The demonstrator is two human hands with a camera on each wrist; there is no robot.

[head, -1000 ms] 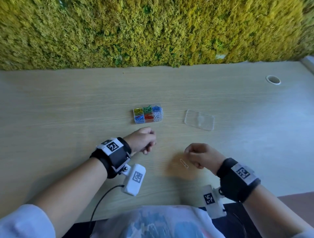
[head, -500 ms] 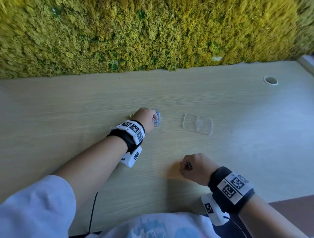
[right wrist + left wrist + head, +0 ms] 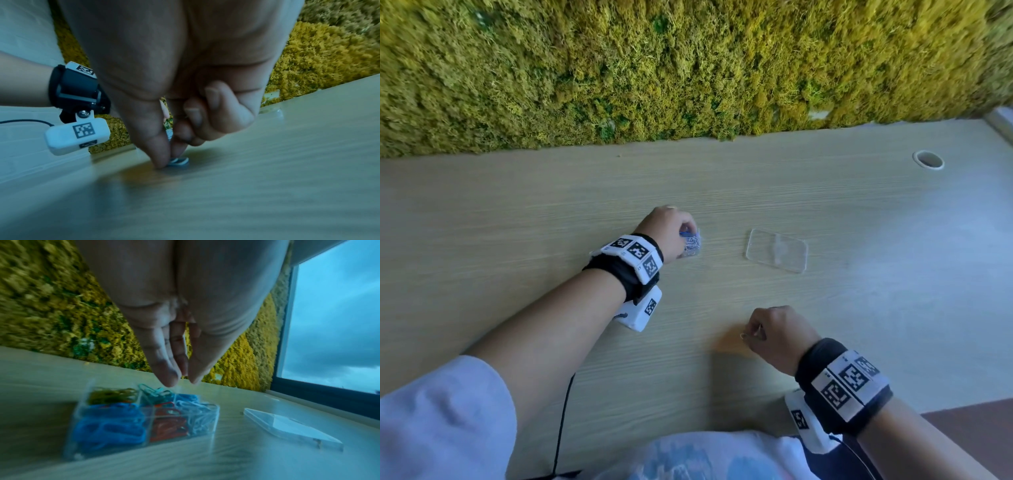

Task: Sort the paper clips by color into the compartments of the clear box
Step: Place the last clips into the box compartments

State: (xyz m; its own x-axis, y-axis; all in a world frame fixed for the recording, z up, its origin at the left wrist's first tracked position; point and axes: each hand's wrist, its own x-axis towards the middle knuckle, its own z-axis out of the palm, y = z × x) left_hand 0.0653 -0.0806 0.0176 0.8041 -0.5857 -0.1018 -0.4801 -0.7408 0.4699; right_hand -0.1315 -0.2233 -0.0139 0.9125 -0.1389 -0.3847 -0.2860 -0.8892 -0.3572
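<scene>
Left to right: the left hand [image 3: 669, 229] hovers over the clear box [image 3: 144, 420], fingers straight and bunched, holding nothing visible. The box stands on the surface [image 3: 517, 212]; its compartments hold yellow, green, blue, red and white clips, each colour apart. Just right of the box lies its lid [image 3: 776, 255], off. Nearer the person, the right hand [image 3: 774, 334] pinches one pale paper clip [image 3: 178, 161] against the surface. Sorting appears almost done: this clip seems the only one outside the box.
</scene>
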